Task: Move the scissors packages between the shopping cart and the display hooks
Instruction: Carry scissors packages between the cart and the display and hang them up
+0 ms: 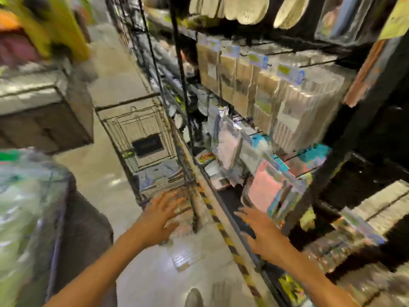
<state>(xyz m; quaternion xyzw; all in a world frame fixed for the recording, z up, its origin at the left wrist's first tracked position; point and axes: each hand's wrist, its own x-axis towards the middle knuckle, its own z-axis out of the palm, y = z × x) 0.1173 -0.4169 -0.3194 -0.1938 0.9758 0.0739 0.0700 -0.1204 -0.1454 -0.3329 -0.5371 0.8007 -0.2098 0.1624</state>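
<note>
hands (pixel 210 224) spread, seemingly empty, above blurred shopping cart (pixel 141 138)

Flat round cream things (pixel 243 7) hang in a row at the top of the dark shelves (pixel 345 129). Under them hang tan and clear packs (pixel 254 85) with small yellow price tags (pixel 285 70) (too blurry to read). The shiny pale floor (pixel 110 173) runs down the aisle, and a yellow-and-black stripe (pixel 230 242) lines the bottom of the shelves.

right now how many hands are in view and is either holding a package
2, both empty with fingers spread: left hand over the wire shopping cart, right hand near the display shelf edge.
</note>
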